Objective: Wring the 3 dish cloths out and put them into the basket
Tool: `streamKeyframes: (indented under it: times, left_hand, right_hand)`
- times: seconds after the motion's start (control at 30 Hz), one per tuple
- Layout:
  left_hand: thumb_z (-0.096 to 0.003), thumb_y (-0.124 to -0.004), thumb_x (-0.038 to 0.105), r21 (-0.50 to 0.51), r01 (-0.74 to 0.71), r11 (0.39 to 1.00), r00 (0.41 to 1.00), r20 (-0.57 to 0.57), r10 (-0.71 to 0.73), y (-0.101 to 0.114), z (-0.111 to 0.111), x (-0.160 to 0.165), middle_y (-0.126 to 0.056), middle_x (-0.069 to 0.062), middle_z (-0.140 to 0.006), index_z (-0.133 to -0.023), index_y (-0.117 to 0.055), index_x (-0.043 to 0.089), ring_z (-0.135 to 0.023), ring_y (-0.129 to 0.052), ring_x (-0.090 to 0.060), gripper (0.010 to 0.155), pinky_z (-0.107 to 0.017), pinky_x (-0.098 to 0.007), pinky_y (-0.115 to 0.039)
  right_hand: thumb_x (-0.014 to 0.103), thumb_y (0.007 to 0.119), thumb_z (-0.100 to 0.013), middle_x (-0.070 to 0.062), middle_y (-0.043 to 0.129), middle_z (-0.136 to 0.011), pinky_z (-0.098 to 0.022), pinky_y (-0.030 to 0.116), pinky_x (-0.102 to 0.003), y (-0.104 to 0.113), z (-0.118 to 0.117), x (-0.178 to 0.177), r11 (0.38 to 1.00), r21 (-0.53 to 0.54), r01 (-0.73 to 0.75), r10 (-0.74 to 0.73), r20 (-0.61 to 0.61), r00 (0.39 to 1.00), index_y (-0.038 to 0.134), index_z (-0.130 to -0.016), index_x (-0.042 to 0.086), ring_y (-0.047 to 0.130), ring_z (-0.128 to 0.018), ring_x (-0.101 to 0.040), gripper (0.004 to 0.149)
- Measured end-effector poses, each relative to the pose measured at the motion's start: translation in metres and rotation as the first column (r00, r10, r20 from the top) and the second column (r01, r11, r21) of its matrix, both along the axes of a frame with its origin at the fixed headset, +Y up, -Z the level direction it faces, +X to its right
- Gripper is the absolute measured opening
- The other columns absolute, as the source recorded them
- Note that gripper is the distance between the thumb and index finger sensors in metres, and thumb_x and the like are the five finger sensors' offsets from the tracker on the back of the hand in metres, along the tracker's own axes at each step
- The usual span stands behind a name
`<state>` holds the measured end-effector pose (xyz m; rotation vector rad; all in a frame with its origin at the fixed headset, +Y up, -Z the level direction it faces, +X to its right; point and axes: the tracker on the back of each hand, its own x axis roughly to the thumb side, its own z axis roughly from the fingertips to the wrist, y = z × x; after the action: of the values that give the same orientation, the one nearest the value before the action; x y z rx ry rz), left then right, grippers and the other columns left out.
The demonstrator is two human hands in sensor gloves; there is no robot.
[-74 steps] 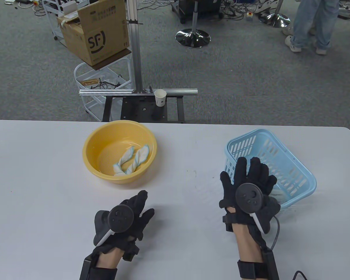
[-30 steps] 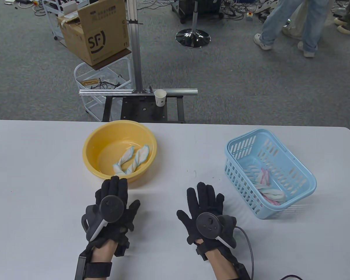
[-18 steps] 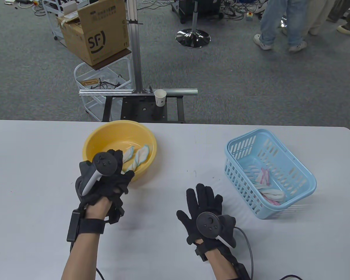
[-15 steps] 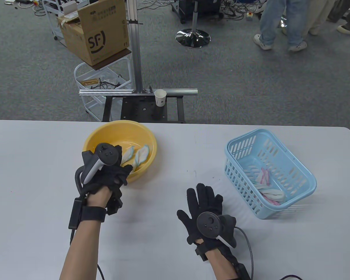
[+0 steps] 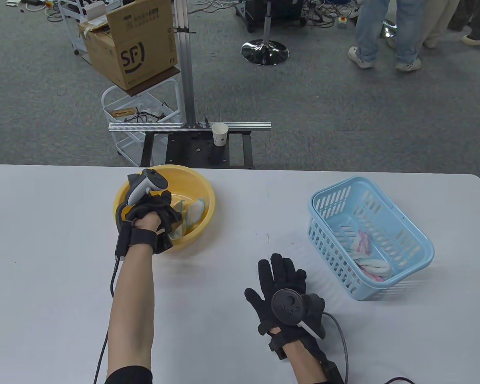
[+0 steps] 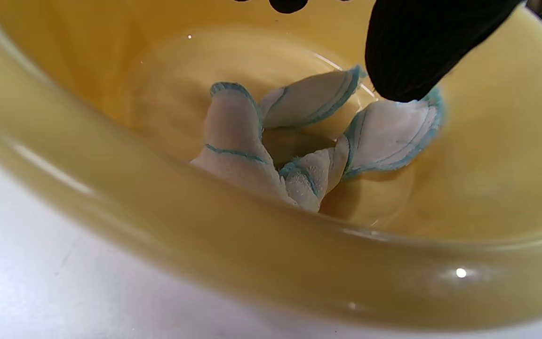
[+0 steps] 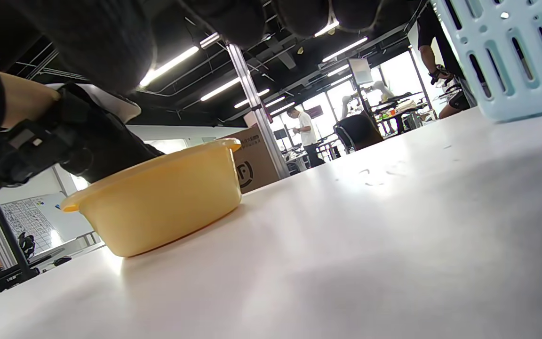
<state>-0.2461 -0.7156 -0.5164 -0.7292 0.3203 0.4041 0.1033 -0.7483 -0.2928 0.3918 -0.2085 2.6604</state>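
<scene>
A twisted white dish cloth with blue edging [image 5: 195,209] lies in the yellow bowl [image 5: 190,240] at the table's back left. My left hand [image 5: 172,218] reaches down into the bowl. In the left wrist view one black fingertip [image 6: 407,56] touches the right end of the cloth [image 6: 252,150], and nothing is closed around it. Two pink-edged cloths [image 5: 364,244] lie in the light blue basket [image 5: 332,256] at the right. My right hand [image 5: 278,276] rests flat on the table between bowl and basket, fingers spread, holding nothing. The right wrist view shows the bowl [image 7: 158,202] and the basket wall [image 7: 511,56].
The white table [image 5: 44,240] runs to a back edge just behind bowl and basket. Beyond it stand a metal frame with a paper cup [image 5: 220,134], a cardboard box [image 5: 132,48] on a cart, and people's legs [image 5: 388,36] on the carpet.
My right hand left the basket, where two cloths now lie, and settled flat on the table. My left hand moved forward from the table's front and went down into the bowl onto the cloth.
</scene>
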Motion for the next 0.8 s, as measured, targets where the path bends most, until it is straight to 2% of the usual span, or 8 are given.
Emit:
streamKeyframes:
  times: [0.23, 0.33, 0.5, 0.6, 0.67, 0.77, 0.8]
  left_hand:
    - [-0.0494, -0.081, 0.05, -0.143, 0.015, 0.99, 1.0, 0.006, -0.014, -0.023, -0.017, 0.002, -0.022, 0.009, -0.12, -0.11, -0.01, 0.043, -0.118, -0.022, -0.023, 0.094, -0.083, -0.058, -0.029]
    - [-0.0492, -0.082, 0.047, -0.121, 0.019, 0.993, 1.0, 0.015, -0.017, -0.03, -0.018, 0.003, -0.036, 0.009, -0.119, -0.111, -0.014, 0.04, -0.116, -0.04, -0.028, 0.092, -0.083, -0.059, -0.034]
    - [-0.0486, -0.086, 0.042, -0.112, 0.032, 0.993, 0.999, 0.045, -0.027, -0.034, -0.02, 0.009, -0.05, 0.007, -0.113, -0.112, -0.02, 0.037, -0.107, -0.058, -0.03, 0.091, -0.082, -0.058, -0.038]
    - [-0.0486, -0.087, 0.038, -0.11, 0.042, 0.993, 0.997, 0.07, -0.034, -0.034, -0.02, 0.012, -0.06, 0.005, -0.105, -0.113, -0.032, 0.036, -0.097, -0.066, -0.029, 0.085, -0.082, -0.057, -0.041]
    - [-0.0486, -0.087, 0.035, -0.089, 0.052, 0.995, 0.996, 0.077, -0.045, -0.031, -0.02, 0.014, -0.07, 0.004, -0.097, -0.111, -0.052, 0.033, -0.088, -0.074, -0.028, 0.072, -0.08, -0.057, -0.047]
    - [-0.0479, -0.087, 0.033, -0.025, 0.069, 0.997, 0.994, 0.092, -0.066, -0.025, -0.018, 0.014, -0.078, 0.003, -0.09, -0.097, -0.078, 0.029, -0.082, -0.08, -0.028, 0.05, -0.078, -0.056, -0.053]
    - [-0.0477, -0.087, 0.034, 0.0, 0.079, 0.997, 0.992, 0.098, -0.079, -0.022, -0.016, 0.014, -0.079, 0.004, -0.09, -0.096, -0.08, 0.03, -0.081, -0.082, -0.027, 0.049, -0.077, -0.056, -0.055]
  right_hand:
    - [0.061, 0.072, -0.053, -0.019, 0.034, -0.117, -0.07, 0.033, -0.074, -0.001, 0.0, 0.0, 1.0, -0.026, 0.003, -0.003, -0.006, 1.0, 0.041, -0.11, 0.019, 0.037, -0.107, -0.05, 0.078]
    - [0.061, 0.072, -0.053, -0.019, 0.035, -0.117, -0.07, 0.034, -0.074, -0.001, 0.0, 0.0, 0.999, -0.035, 0.002, -0.002, -0.005, 1.0, 0.041, -0.11, 0.019, 0.039, -0.107, -0.05, 0.078]
    - [0.061, 0.072, -0.053, -0.019, 0.036, -0.117, -0.07, 0.034, -0.074, -0.002, -0.001, 0.001, 0.999, -0.048, 0.009, -0.009, 0.0, 1.0, 0.041, -0.11, 0.019, 0.039, -0.107, -0.05, 0.078]
    - [0.061, 0.072, -0.053, -0.019, 0.037, -0.117, -0.069, 0.035, -0.074, -0.002, -0.001, 0.0, 0.999, -0.048, 0.011, -0.011, -0.002, 1.0, 0.041, -0.11, 0.018, 0.039, -0.106, -0.051, 0.078]
    - [0.061, 0.072, -0.053, -0.019, 0.037, -0.116, -0.069, 0.035, -0.074, -0.003, -0.001, 0.001, 0.999, -0.053, 0.013, -0.013, -0.001, 1.0, 0.042, -0.11, 0.018, 0.04, -0.106, -0.051, 0.077]
    - [0.06, 0.072, -0.053, -0.02, 0.038, -0.116, -0.069, 0.035, -0.075, -0.003, -0.002, 0.002, 0.998, -0.061, 0.017, -0.017, 0.0, 1.0, 0.043, -0.11, 0.018, 0.041, -0.106, -0.051, 0.077]
    - [0.06, 0.072, -0.053, -0.02, 0.039, -0.116, -0.069, 0.035, -0.075, -0.003, -0.002, 0.002, 0.998, -0.062, 0.019, -0.019, 0.002, 1.0, 0.043, -0.109, 0.018, 0.041, -0.106, -0.051, 0.077]
